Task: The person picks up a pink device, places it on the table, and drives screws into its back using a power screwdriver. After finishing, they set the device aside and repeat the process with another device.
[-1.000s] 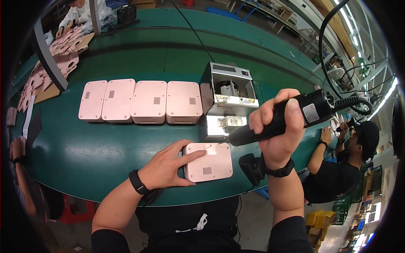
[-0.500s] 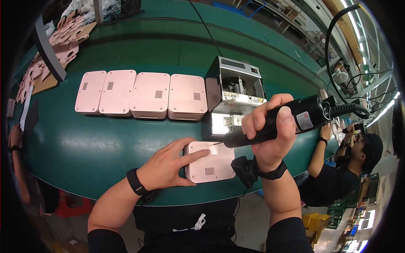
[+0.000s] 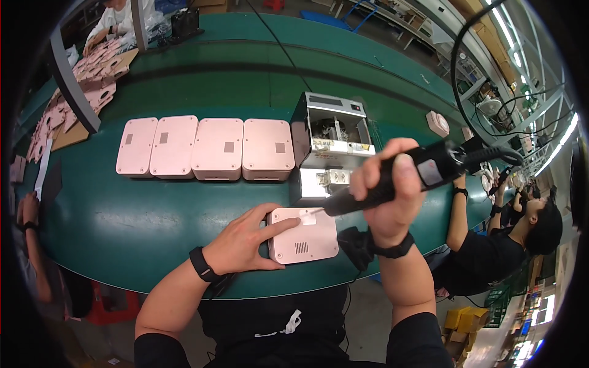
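A pink plastic box (image 3: 319,242) with a slotted vent lies flat on the bench before me. My left hand (image 3: 242,239) grips its left end, thumb at the near edge and index finger stretched over its top. In my right hand (image 3: 396,193) is a black electric screwdriver (image 3: 383,184), tilted with its bit pointing down and left. The bit ends over the far side of the box near my left index fingertip; motion blur hides whether it touches. Just beyond the box stands a screw feeder (image 3: 334,147) with a dark side and silvery front.
Several similar pink boxes (image 3: 216,147) stand in a row at the far left of the feeder on the green bench (image 3: 153,227). Loose pink panels (image 3: 92,86) are heaped behind a grey post (image 3: 70,80). A black cable (image 3: 457,67) hangs at right, where a co-worker (image 3: 491,245) sits.
The view has shifted slightly, so the background sits a little lower. My right hand and the screwdriver are blurred by motion, with only a small shift. My left hand keeps its hold.
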A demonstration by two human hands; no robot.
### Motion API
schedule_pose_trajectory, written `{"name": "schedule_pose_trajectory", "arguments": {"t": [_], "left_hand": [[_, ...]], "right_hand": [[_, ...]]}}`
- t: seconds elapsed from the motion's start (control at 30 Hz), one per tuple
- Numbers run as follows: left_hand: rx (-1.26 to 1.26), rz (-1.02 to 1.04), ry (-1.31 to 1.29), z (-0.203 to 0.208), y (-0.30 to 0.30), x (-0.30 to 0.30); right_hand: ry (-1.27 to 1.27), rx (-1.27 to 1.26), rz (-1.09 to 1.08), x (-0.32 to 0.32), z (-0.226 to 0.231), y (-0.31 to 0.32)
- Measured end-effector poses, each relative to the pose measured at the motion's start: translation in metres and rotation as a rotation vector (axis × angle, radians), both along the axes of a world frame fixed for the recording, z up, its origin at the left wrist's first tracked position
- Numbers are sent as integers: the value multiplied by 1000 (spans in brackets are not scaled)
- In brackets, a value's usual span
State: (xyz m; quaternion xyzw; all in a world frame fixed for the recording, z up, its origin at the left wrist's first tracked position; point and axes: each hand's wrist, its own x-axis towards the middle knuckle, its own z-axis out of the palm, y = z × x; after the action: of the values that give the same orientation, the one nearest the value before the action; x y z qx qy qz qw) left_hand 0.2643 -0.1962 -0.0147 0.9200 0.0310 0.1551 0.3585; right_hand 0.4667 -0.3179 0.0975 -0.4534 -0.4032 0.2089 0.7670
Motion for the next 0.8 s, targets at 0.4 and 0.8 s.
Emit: {"name": "schedule_pose_trajectory", "arguments": {"t": [0.4, 0.8], "left_hand": [[64, -43, -4, -6, -18, 34], [50, -25, -25, -7, -21, 38]], "right_hand": [[-145, 50, -157, 31, 16, 4], [-46, 37, 72, -4, 13, -1]]}}
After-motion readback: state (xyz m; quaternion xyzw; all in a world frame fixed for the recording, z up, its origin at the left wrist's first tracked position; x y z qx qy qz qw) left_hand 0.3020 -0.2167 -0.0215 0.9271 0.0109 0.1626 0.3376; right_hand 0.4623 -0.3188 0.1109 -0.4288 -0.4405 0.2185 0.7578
